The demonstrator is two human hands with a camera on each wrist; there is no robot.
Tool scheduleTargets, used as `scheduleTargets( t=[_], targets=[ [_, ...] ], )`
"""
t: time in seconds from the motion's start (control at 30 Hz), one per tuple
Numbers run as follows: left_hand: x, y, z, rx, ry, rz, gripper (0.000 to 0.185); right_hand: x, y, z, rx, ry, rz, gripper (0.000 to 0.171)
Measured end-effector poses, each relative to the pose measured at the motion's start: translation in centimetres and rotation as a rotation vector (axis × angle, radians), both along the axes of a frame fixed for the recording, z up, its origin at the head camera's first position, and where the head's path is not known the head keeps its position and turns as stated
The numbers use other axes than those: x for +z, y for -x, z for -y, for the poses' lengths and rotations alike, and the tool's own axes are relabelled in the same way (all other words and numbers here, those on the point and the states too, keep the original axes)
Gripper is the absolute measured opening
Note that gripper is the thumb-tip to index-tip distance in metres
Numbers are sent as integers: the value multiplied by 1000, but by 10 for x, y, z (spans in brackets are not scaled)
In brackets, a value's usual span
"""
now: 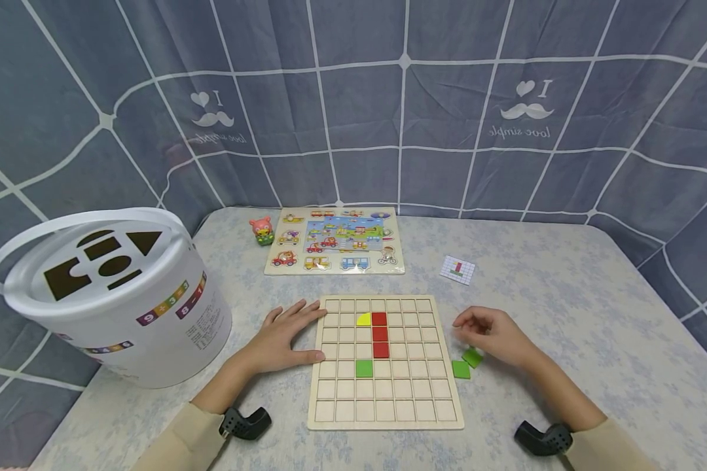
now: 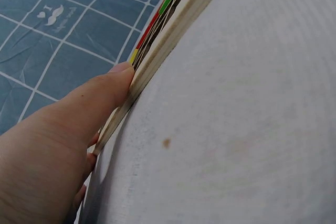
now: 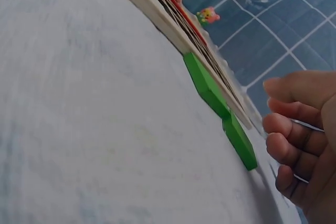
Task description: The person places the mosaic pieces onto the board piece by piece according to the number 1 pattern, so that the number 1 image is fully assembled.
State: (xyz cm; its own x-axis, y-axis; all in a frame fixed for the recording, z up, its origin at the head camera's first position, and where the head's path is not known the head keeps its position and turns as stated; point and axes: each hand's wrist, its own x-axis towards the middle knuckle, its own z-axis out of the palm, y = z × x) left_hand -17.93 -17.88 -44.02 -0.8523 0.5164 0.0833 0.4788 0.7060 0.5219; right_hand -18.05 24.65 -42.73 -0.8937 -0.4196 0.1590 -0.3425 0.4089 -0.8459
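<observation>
A wooden grid board lies on the table. In its cells sit a yellow rounded piece, a column of three red square tiles and a green square tile. My left hand is spread flat at the board's left side, thumb and fingertips touching the edge. Off the right edge lie two loose green tiles, one close to the board and the other meeting its corner. Just above them hovers my right hand, fingers loosely curled, with nothing visible in them.
A small pattern card lies beyond the board's right corner. Behind the board are a vehicle picture puzzle and a pink-and-green figurine. A large white bucket with a shape-cutout lid stands at left. A blue curtain hangs behind.
</observation>
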Motion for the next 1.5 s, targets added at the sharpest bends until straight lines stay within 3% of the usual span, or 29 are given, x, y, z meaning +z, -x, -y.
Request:
scheduleTargets(
  t=[0.3, 0.6, 0.8, 0.97, 1.17, 1.5],
  targets=[
    [-1, 1, 0, 0, 2, -2, 81, -4, 5, -13, 45, -73, -3, 12],
    [-3, 2, 0, 3, 6, -6, 81, -1, 9, -25, 229, -95, 54, 18],
    [-3, 2, 0, 4, 1, -7, 81, 2, 10, -31, 305, -111, 104, 26],
    [-3, 2, 0, 5, -2, 0, 81, 2, 12, -33, 355, -99, 87, 24],
    [-2, 2, 1, 4, 3, 8, 81, 1, 11, -32, 319, -136, 74, 15],
    [-2, 1, 1, 7, 0, 15, 81, 1, 9, -29, 164, -201, 148, 25]
  ],
)
